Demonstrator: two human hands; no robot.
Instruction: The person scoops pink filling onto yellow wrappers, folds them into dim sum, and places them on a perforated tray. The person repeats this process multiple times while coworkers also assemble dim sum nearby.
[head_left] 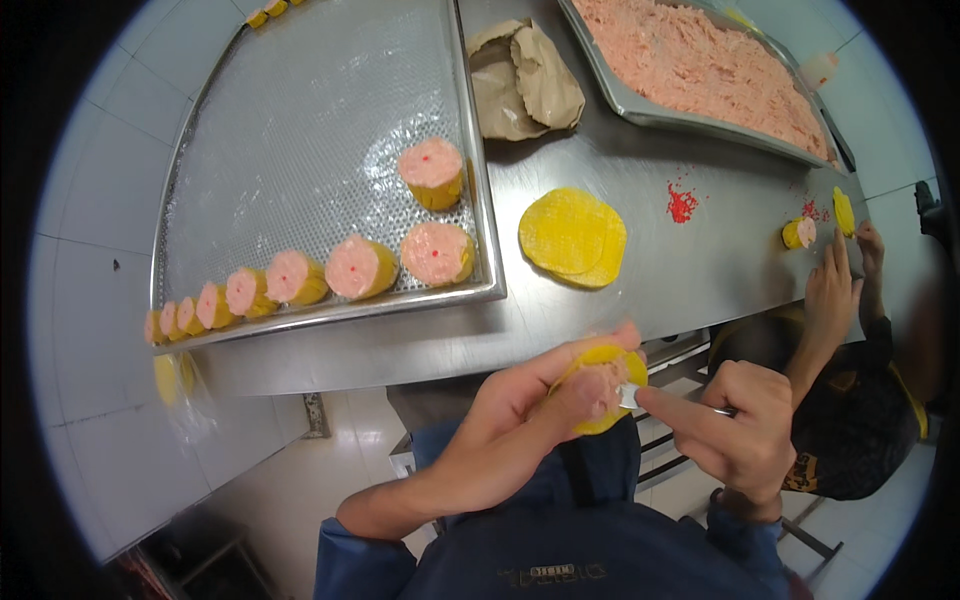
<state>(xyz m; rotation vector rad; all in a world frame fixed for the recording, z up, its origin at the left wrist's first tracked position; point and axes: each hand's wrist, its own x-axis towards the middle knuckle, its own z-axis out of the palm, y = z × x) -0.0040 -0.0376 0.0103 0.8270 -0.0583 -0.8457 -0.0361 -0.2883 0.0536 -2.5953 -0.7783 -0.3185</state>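
The left hand (520, 405) is cupping a yellow wrapper (603, 388) of pink filling, fingers curled snugly around it so it keeps shape. The right hand (735, 430), fingers pinched on a small metal spatula (632, 396), is pressing filling in. Beyond the fingers, finished dumplings (360, 266) are lining the perforated tray (300, 120).

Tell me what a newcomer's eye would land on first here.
First, the half-made dumpling low in the middle: the left hand cups its yellow wrapper and pink filling while the right hand presses in a small metal spatula. Next, the row of finished dumplings along the near edge of the perforated tray at left. Then the big tray of pink minced filling at top right.
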